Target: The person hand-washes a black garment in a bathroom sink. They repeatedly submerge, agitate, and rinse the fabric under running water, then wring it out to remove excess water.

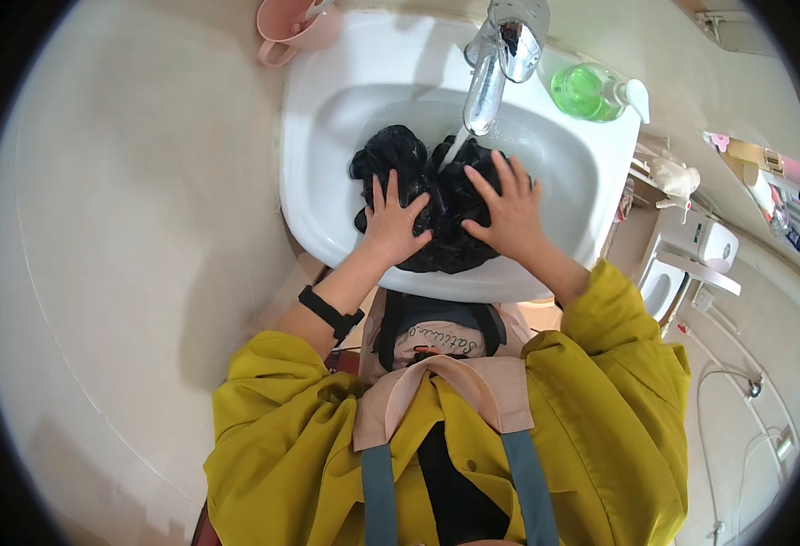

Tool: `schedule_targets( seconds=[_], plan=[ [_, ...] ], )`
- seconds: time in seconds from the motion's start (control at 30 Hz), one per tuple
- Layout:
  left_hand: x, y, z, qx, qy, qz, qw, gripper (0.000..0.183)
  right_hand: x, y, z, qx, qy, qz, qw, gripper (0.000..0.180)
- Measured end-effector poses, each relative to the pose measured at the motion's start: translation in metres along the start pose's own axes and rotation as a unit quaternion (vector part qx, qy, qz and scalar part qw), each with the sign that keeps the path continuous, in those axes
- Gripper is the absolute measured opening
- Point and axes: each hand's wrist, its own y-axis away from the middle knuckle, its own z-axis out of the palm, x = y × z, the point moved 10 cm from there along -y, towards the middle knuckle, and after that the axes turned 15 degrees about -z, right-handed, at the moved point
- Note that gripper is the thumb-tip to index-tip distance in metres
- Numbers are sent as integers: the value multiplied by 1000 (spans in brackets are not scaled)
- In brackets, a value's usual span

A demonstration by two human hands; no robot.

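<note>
A bunched, wet black cloth (461,249) lies in a white washbasin (570,184). Water runs from the chrome faucet (485,95) onto the middle of the cloth. My left hand (396,222) rests on the left part of the cloth, fingers spread. On its right part lies my right hand (510,211), fingers also apart and pressed against the fabric. Neither hand visibly grips a fold. Some shallow water shows around the cloth at the back of the bowl.
A pump bottle of green liquid soap (587,94) stands on the basin's back right corner. At the back left is a pink mug (304,31) holding a toothbrush. A wall (134,205) rises close on the left. Further right are a toilet (679,266) and shower hoses.
</note>
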Motion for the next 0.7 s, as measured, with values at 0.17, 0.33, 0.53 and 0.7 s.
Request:
schedule_targets(
  seconds=[0.17, 0.33, 0.53, 0.7],
  plan=[
    [10, -23, 11, -10, -72, 27, 997, 58, 12, -17, 102, -200, -25, -13, 979, 84],
    [13, -51, 9, 38, -95, 23, 994, 54, 27, -33, 131, -193, -9, -53, 980, 85],
    [-4, -65, -19, -18, 159, 48, 986, 56, 41, -32, 112, -236, -162, -37, 957, 67],
    [-55, -85, -62, 225, 204, -144, 942, 77, 122, -21, 89, -64, -161, 216, 961, 83]
  ],
)
